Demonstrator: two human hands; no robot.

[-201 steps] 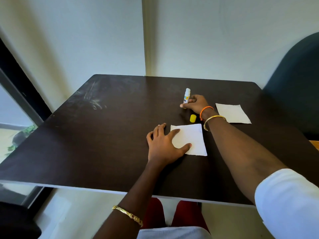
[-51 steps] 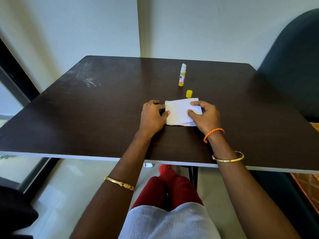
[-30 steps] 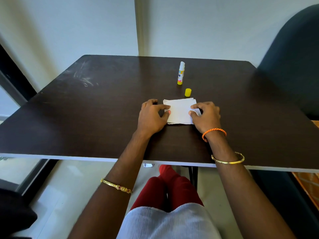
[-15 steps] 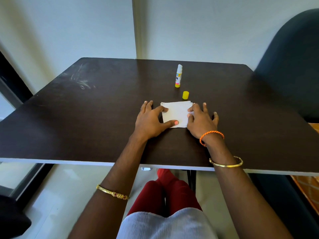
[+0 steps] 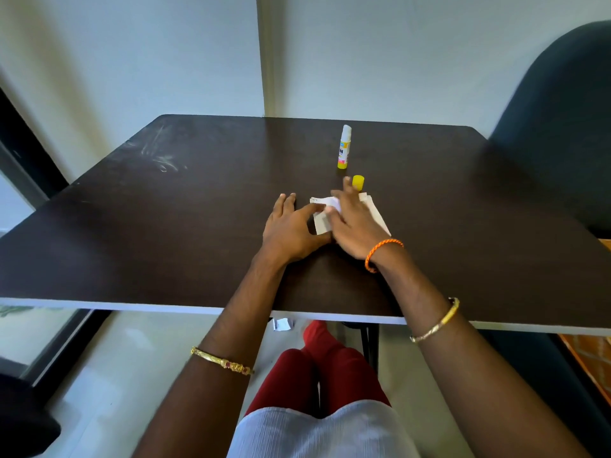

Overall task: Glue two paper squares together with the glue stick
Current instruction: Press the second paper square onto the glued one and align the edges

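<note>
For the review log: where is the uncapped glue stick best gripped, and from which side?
Probably around its labelled barrel, mid-height. The glue stick stands upright with exposed glue on top. Come from the near right, since the right hand is nearest; pass the yellow cap in front of it.

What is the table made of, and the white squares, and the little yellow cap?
The table looks like dark wood-look board, smooth with a pale edge and faint scuffs. The white squares seem to be thin matte paper, slightly creased, lying flat. The yellow cap looks like smooth plastic, like the glue stick tube.
</note>
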